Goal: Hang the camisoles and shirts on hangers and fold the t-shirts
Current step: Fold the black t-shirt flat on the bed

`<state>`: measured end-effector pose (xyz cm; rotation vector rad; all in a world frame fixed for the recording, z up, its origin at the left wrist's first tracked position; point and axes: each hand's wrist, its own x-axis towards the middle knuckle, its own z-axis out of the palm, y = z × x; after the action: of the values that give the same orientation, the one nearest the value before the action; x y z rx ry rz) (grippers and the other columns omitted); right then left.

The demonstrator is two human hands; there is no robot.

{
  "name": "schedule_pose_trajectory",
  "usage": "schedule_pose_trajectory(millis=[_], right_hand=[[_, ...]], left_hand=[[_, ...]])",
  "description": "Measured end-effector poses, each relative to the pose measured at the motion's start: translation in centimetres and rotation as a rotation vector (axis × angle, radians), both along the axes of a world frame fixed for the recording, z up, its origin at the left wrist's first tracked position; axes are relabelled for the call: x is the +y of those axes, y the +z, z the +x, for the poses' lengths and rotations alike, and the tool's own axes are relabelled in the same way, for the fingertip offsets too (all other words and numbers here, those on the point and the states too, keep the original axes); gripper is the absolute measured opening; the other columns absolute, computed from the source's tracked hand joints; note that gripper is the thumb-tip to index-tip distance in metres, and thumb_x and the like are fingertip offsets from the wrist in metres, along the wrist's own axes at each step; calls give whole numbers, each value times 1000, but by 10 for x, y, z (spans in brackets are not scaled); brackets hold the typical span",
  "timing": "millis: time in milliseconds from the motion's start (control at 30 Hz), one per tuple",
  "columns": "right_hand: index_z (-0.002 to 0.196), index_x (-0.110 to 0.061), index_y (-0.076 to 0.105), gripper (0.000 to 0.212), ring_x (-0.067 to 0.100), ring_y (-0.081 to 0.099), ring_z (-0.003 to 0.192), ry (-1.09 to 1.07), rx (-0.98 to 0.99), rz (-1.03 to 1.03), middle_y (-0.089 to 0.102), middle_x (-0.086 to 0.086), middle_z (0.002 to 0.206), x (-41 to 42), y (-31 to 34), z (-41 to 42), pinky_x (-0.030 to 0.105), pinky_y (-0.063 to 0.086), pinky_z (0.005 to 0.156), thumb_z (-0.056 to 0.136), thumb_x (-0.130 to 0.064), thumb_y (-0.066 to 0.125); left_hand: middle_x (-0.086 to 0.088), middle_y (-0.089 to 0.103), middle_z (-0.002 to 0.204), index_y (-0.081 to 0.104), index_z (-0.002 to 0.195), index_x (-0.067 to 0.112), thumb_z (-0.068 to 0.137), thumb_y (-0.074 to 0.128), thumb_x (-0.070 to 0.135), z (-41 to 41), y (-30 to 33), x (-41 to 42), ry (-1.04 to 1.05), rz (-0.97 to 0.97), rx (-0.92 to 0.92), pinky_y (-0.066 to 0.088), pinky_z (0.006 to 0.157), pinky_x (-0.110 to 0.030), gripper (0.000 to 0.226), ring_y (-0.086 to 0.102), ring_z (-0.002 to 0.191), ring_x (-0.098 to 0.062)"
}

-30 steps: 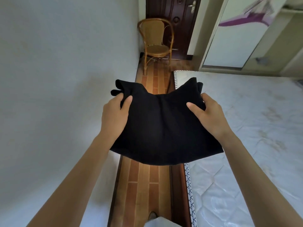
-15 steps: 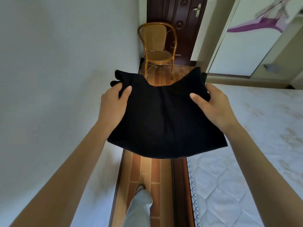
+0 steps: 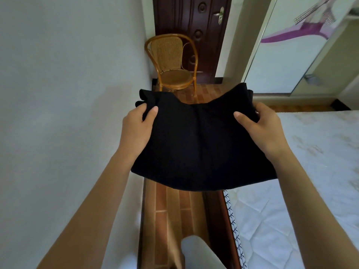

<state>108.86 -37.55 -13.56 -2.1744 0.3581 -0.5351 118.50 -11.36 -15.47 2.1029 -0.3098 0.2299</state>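
A folded black garment (image 3: pixel 196 144) hangs in the air in front of me, over the narrow strip of floor between the wall and the bed. My left hand (image 3: pixel 136 131) grips its left edge, thumb on top. Its right edge is held by my right hand (image 3: pixel 262 129) in the same way. The cloth sags in the middle and its near edge droops toward me. I cannot tell from here what kind of top it is.
A white wall (image 3: pixel 58 113) runs close on the left. A quilted mattress (image 3: pixel 310 191) fills the right. Straight ahead stands a rattan chair (image 3: pixel 172 63) before a dark wooden door (image 3: pixel 194 26). My trouser leg (image 3: pixel 200 251) shows over the brown tiled floor (image 3: pixel 174 210).
I have walked forward along the aisle, so the chair and door look nearer. Both hands keep the same hold on the black garment.
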Motion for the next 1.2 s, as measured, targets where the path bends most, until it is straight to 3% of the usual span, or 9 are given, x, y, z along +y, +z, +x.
schedule_pose_trajectory(millis=[300,433,600,700,800,933,1000,1100,1200], right_hand=[[104,-22,56,16,-2,57,82,10,26,55,59,-19,90,-74,-19,146,17,46,67,94,-33,63],[102,-23,57,15,-5,57,78,19,22,68,59,-21,87,-118,-10,217,9,42,60,94,-33,63],[97,-21,56,16,-7,59,71,38,24,31,60,-15,83,-159,-1,299,9,42,55,94,-35,63],[98,-25,55,14,-16,57,70,51,28,57,60,-18,84,-173,-4,336,8,43,56,94,-36,63],[98,-26,56,13,-18,56,71,60,38,57,59,-20,84,-185,-7,375,5,43,55,93,-36,63],[102,-27,55,14,-20,55,72,68,39,62,58,-22,86,-195,-10,427,3,43,55,94,-36,63],[104,-28,55,15,-15,57,73,68,38,57,57,-24,87,-199,-10,456,6,43,57,94,-36,62],[95,-27,54,12,-10,56,71,59,39,0,56,-22,83,-200,-8,510,7,40,57,94,-35,62],[80,-31,48,21,-18,53,66,54,10,-36,54,-18,77,-194,-4,567,4,37,54,94,-33,64]], left_hand=[[-1,65,88,63,98,10,102,46,33,142,-18,-76,11,85,3,40,66,-13,29,58,77,-8],[-1,64,87,62,97,9,101,46,33,208,-7,-119,43,98,2,40,65,-13,29,57,77,-9],[7,57,77,56,88,14,102,46,34,276,-4,-156,90,60,23,37,61,-12,26,55,72,-6],[0,59,77,57,87,7,102,46,34,312,-5,-167,101,55,31,39,62,-20,33,55,70,-9],[-9,65,86,61,93,3,102,46,35,350,-5,-175,94,22,47,47,73,-35,36,62,80,-20],[-14,65,87,60,92,1,101,47,36,406,-9,-184,101,26,63,47,74,-41,38,62,81,-26],[-14,65,87,60,91,1,101,47,36,437,-12,-187,97,12,72,48,73,-39,38,61,81,-25],[-6,64,82,60,87,7,101,47,35,489,-13,-190,92,-3,72,43,64,-24,34,59,74,-14],[-7,66,87,63,93,6,101,47,36,545,-11,-186,93,-33,38,49,73,-36,34,62,80,-19]])
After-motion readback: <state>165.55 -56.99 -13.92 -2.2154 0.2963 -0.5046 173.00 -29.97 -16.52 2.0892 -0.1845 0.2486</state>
